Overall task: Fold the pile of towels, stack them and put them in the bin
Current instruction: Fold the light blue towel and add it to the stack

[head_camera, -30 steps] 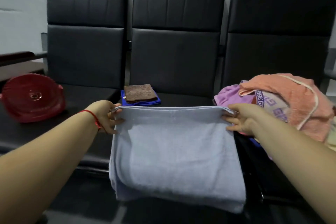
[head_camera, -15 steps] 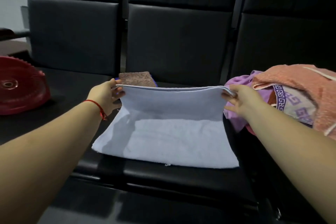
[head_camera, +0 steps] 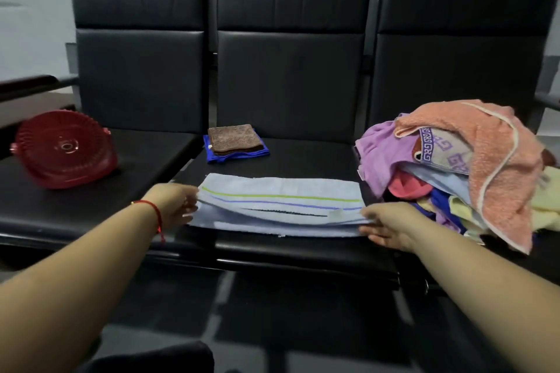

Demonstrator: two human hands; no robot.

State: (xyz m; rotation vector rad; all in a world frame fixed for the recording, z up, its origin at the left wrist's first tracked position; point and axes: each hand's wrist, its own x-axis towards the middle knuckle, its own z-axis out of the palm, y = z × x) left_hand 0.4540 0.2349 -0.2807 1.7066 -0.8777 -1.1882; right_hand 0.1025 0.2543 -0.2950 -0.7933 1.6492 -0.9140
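A pale blue towel with green and purple stripes lies folded across the front of the middle seat. My left hand, a red string on its wrist, pinches the towel's left end. At the right end, my right hand holds the top layer between thumb and fingers. Behind the towel sits a small stack: a folded brown towel on a folded blue one. A loose pile of towels, peach, purple, pink and yellow, fills the right seat. The red bin lies tipped on the left seat, its base facing me.
Three black padded seats stand in a row with tall backs against a grey wall. A dark wooden tabletop is at the far left. Dark tiled floor lies below the seat fronts.
The towel hung from both hands in front of the seat. It was lowered onto the middle seat and its top edge brought forward and down, folding it into a narrower band with the stripes showing.
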